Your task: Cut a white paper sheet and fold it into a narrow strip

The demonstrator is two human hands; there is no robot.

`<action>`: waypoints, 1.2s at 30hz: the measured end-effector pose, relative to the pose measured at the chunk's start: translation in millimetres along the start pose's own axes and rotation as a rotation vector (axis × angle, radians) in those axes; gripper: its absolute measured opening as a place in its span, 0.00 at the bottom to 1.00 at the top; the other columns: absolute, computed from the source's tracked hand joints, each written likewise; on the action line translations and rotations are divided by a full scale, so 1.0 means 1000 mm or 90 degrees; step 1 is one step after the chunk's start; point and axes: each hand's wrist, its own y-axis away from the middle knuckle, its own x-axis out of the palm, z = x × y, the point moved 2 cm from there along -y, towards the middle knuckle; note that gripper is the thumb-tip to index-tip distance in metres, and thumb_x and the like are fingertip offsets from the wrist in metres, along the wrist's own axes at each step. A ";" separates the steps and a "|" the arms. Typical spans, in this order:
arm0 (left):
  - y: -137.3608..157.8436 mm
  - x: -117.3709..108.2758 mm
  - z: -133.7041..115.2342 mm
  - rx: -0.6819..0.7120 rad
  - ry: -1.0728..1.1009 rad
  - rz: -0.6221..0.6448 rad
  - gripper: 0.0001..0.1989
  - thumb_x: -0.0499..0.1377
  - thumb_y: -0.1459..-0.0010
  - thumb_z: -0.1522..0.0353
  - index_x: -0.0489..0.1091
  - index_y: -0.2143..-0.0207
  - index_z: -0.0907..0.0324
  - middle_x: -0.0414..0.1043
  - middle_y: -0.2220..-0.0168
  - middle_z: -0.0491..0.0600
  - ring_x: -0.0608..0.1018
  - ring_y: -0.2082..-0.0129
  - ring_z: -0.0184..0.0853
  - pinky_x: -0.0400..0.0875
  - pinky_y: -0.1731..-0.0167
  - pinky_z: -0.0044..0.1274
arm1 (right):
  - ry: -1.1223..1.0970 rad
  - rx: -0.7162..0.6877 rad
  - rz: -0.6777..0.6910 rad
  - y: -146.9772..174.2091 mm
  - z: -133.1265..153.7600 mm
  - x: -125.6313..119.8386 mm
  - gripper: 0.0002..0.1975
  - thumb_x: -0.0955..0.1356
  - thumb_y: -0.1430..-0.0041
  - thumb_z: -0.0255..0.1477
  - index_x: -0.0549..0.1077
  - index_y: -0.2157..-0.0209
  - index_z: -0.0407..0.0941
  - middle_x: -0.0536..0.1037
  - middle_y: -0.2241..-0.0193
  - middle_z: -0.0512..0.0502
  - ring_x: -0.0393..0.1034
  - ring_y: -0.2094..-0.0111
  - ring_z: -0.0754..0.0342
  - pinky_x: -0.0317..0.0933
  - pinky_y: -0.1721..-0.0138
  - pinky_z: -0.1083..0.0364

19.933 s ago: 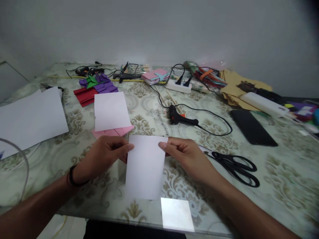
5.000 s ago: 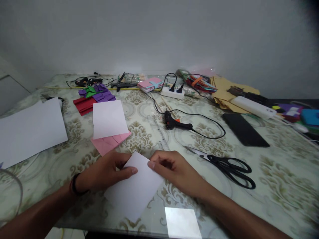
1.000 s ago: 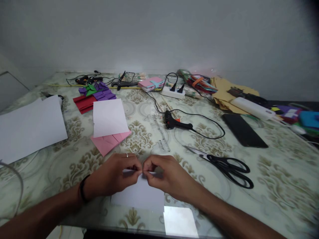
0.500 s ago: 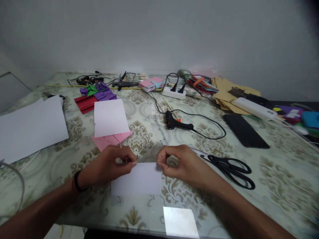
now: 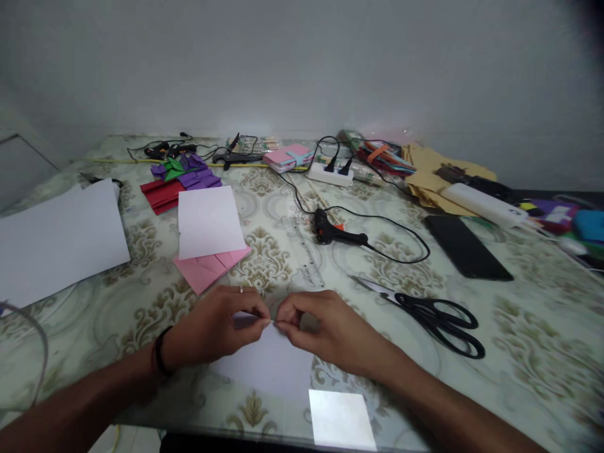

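A sheet of white paper [image 5: 274, 368] lies near the front of the table, partly covered by my hands. My left hand [image 5: 221, 324] wears a ring and pinches the paper's far edge between thumb and forefinger. Close beside it, almost touching, my right hand [image 5: 325, 327] pinches the same edge near its middle. Beyond my left hand, another white sheet [image 5: 210, 221] overlaps a folded pink paper [image 5: 204, 269]. Black-handled scissors [image 5: 425, 311] lie to the right of my right hand, blades pointing left. Past the hands is a clear ruler [image 5: 306, 255].
A black glue gun [image 5: 337, 233] with a looping cord lies mid-table. Large white sheets [image 5: 61, 242] are at left, a phone [image 5: 467, 247] at right. Red [image 5: 161, 195] and purple [image 5: 201, 179] folded papers and a power strip [image 5: 330, 175] sit farther back.
My hands have come together along the paper's far edge, the right moving left and the left moving right. The paper's near edge has shifted toward me. The scissors' blades are now uncovered.
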 end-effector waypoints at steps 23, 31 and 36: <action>-0.004 -0.056 0.006 -0.052 0.014 -0.122 0.06 0.60 0.34 0.66 0.75 0.63 0.59 0.78 0.67 0.45 0.78 0.67 0.30 0.72 0.64 0.21 | -0.015 0.042 -0.057 -0.003 -0.005 -0.027 0.04 0.68 0.42 0.25 0.75 0.71 0.44 0.77 0.73 0.51 0.69 0.70 0.56 0.62 0.67 0.58; -0.002 -0.014 0.003 0.007 0.021 -0.007 0.05 0.60 0.35 0.72 0.76 0.63 0.58 0.81 0.65 0.44 0.80 0.65 0.30 0.71 0.62 0.21 | -0.009 0.010 -0.029 -0.003 -0.006 -0.012 0.06 0.69 0.44 0.20 0.75 0.71 0.44 0.77 0.73 0.53 0.70 0.70 0.58 0.62 0.66 0.60; -0.001 -0.007 -0.001 0.027 -0.037 -0.017 0.06 0.60 0.39 0.76 0.75 0.65 0.58 0.79 0.68 0.43 0.78 0.69 0.28 0.67 0.64 0.21 | -0.003 -0.030 -0.004 -0.001 -0.005 0.000 0.05 0.69 0.42 0.20 0.75 0.70 0.44 0.76 0.73 0.54 0.69 0.71 0.59 0.62 0.66 0.61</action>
